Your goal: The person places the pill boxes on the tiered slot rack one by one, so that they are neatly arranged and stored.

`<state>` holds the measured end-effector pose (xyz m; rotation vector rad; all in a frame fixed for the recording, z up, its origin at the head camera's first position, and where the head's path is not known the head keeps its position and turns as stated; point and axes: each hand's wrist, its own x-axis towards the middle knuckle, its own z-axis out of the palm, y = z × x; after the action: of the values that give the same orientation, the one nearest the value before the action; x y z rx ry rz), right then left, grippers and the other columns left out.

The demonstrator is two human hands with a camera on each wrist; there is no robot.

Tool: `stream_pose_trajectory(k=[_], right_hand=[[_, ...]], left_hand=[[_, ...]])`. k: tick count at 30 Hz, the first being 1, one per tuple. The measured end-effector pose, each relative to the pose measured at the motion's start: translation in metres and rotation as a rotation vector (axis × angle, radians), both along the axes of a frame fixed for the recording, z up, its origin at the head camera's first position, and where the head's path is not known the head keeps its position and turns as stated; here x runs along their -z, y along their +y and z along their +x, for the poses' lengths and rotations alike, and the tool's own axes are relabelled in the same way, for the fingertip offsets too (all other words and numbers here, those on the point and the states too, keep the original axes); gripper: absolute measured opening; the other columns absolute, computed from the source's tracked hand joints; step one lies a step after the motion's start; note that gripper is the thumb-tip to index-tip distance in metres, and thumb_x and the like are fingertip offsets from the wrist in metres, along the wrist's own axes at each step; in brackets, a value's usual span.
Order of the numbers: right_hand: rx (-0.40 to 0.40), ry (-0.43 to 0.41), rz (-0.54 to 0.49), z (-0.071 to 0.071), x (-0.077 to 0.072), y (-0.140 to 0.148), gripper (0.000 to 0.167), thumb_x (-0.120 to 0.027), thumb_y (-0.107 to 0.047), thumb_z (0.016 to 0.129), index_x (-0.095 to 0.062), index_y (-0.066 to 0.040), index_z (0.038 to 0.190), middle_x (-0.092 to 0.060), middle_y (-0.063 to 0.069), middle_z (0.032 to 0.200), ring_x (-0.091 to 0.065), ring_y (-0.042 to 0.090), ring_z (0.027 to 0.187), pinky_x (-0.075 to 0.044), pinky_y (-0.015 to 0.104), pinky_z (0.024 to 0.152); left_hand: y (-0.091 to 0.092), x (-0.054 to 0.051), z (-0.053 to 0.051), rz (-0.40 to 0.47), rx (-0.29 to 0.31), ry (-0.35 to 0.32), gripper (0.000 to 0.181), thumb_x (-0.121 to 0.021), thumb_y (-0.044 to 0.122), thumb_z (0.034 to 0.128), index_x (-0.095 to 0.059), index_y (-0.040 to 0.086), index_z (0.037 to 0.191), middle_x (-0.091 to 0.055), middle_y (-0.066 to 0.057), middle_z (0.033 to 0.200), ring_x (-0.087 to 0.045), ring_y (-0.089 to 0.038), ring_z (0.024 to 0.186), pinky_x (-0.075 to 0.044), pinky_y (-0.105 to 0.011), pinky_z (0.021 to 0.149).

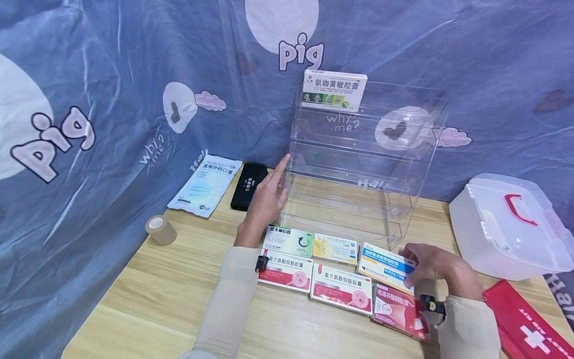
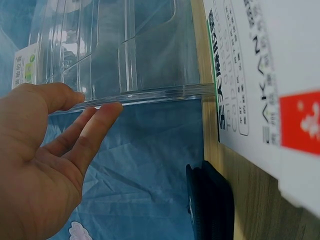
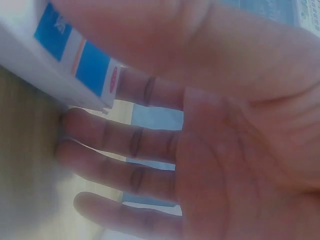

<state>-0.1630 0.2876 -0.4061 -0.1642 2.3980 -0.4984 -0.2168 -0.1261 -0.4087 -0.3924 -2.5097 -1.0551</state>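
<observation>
The clear tiered rack [image 1: 358,162] stood in the upper centre of the head view, a translucent lidded case [image 1: 506,239] sat at the right edge, the left hand [image 1: 267,197], fingers extended, touched the rack's left side, and the right hand [image 1: 441,268] pinched the blue-and-white medicine box [image 1: 383,267] at lower right.
</observation>
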Motion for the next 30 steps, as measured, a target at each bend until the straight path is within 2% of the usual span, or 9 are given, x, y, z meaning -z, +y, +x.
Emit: stream_pose_trajectory(k=[4, 12, 24, 30], right_hand=[[-0.021, 0.016, 0.0, 0.0, -0.001, 0.001, 0.083, -0.096, -0.026, 0.077, -0.054, 0.011, 0.139, -0.065, 0.024, 0.124, -0.061, 0.038, 0.113, -0.052, 0.066, 0.102], [-0.053, 0.096, -0.004, 0.002, -0.005, 0.007, 0.07, -0.093, -0.026, 0.079, -0.056, 0.001, 0.131, -0.066, 0.019, 0.118, -0.062, 0.035, 0.107, -0.054, 0.061, 0.093], [-0.071, 0.153, -0.017, 0.002, -0.006, 0.013, 0.064, -0.091, -0.021, 0.08, -0.056, 0.001, 0.129, -0.066, 0.022, 0.12, -0.064, 0.037, 0.108, -0.056, 0.06, 0.091], [-0.095, 0.206, -0.076, 0.001, -0.006, 0.018, 0.049, -0.088, -0.017, 0.083, -0.059, -0.004, 0.119, -0.068, 0.015, 0.116, -0.066, 0.034, 0.107, -0.058, 0.055, 0.091]], left_hand=[[0.0, 0.0, 0.0, 0.006, 0.003, -0.004, 0.093, -0.069, -0.004, 0.1, -0.024, 0.034, 0.173, -0.067, -0.016, 0.129, -0.068, -0.028, 0.108, -0.062, -0.044, 0.095], [0.0, 0.001, 0.0, 0.011, 0.004, 0.001, 0.093, -0.069, -0.003, 0.1001, -0.024, 0.035, 0.173, -0.068, -0.017, 0.13, -0.068, -0.028, 0.107, -0.062, -0.045, 0.094], [0.0, 0.0, 0.0, 0.007, 0.002, 0.006, 0.094, -0.069, -0.004, 0.0998, -0.024, 0.034, 0.173, -0.068, -0.018, 0.127, -0.068, -0.028, 0.107, -0.062, -0.045, 0.094], [0.0, 0.001, 0.0, 0.014, 0.005, 0.01, 0.094, -0.069, -0.005, 0.0992, -0.024, 0.033, 0.173, -0.068, -0.019, 0.129, -0.069, -0.029, 0.107, -0.062, -0.045, 0.094]])
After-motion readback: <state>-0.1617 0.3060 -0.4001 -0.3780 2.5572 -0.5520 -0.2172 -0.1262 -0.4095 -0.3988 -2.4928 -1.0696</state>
